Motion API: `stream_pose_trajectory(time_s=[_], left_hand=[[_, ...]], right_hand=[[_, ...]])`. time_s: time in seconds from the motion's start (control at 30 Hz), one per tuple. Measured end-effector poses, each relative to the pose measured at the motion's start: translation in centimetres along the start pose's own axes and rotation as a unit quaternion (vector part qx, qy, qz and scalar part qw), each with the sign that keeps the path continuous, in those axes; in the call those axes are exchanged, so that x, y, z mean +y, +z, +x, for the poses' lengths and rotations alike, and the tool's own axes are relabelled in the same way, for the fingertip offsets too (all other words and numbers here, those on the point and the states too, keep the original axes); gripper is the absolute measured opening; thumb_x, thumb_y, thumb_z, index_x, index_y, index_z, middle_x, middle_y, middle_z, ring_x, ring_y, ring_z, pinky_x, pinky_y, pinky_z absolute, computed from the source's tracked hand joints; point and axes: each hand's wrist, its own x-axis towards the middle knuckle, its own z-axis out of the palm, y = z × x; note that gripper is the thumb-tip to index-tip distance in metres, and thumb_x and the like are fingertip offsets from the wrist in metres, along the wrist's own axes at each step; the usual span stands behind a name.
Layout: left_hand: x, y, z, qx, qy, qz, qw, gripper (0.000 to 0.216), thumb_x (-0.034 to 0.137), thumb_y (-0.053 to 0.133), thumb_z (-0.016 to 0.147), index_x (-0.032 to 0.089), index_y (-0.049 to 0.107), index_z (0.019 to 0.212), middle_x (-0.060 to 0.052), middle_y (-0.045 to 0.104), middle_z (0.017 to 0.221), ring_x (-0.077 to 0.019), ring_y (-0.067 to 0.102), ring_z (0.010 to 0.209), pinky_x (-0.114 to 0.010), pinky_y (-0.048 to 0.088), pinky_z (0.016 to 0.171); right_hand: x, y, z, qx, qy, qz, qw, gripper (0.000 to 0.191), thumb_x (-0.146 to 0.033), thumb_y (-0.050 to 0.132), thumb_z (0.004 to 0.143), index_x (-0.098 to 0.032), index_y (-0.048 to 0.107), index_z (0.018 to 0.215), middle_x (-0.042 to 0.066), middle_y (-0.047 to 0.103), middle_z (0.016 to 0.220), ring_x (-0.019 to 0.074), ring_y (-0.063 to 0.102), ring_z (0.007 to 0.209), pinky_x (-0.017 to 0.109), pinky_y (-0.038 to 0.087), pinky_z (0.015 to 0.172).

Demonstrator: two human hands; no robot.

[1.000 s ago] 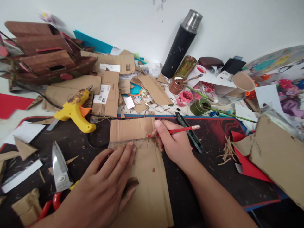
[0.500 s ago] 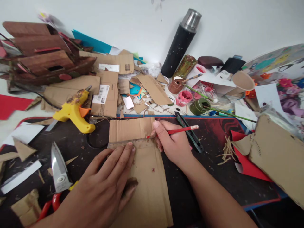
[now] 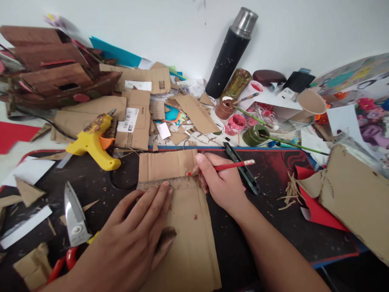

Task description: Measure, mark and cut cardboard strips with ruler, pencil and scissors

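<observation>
Pressing my left hand (image 3: 136, 227) flat, fingers spread apart, I am holding a clear ruler (image 3: 165, 183) down across the cardboard sheet (image 3: 182, 227) at the lower centre of the frame. My fingertips are resting on the ruler's near edge and my palm is lying on the cardboard below it. My right hand (image 3: 220, 180) is pinching a red pencil (image 3: 226, 166), fingers closed on it, with the tip touching the cardboard at the ruler's right end and the shaft pointing toward the right of the frame.

The cardboard sheet is lying on the dark mat (image 3: 273, 219) that is covering the bench. Just beyond my right hand, a dark utility knife (image 3: 243, 169) is lying on the mat. At the lower left, scissors with red handles (image 3: 73, 227) are lying open, blade pointing up the frame. A yellow glue gun (image 3: 92, 142) is sitting at the left of centre, near a heap of cardboard scraps (image 3: 170, 109). Against the wall at the top centre, a black flask (image 3: 231, 52) is leaning, with paint pots (image 3: 237, 123) just below it.
</observation>
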Motion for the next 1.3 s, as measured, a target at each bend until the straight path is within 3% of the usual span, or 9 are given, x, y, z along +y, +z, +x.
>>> stream_pose_trajectory(time_s=[0.47,1.3], left_hand=[[-0.74,-0.37,0.3,-0.01,0.064,0.029,0.998,0.053,0.032,0.044,0.113,-0.001,0.067,0.147,-0.025,0.071,0.149,-0.0371,0.069,0.127,-0.052,0.045,0.11],[0.21,-0.05,0.25,0.0,-0.012,-0.013,1.0,0.058,0.035,0.031,0.119,-0.001,0.071,0.142,-0.023,0.071,0.15,-0.0357,0.069,0.13,-0.053,0.041,0.114]], right_hand=[[-0.01,0.04,-0.04,-0.002,-0.007,-0.004,1.0,0.049,-0.058,0.055,0.113,-0.023,0.07,0.081,-0.003,0.054,0.052,0.0165,0.061,0.053,0.026,0.042,0.048],[-0.01,0.07,0.1,-0.001,-0.014,0.001,1.0,0.049,-0.054,0.056,0.114,-0.022,0.07,0.08,-0.004,0.055,0.05,0.0139,0.057,0.049,0.025,0.04,0.048]])
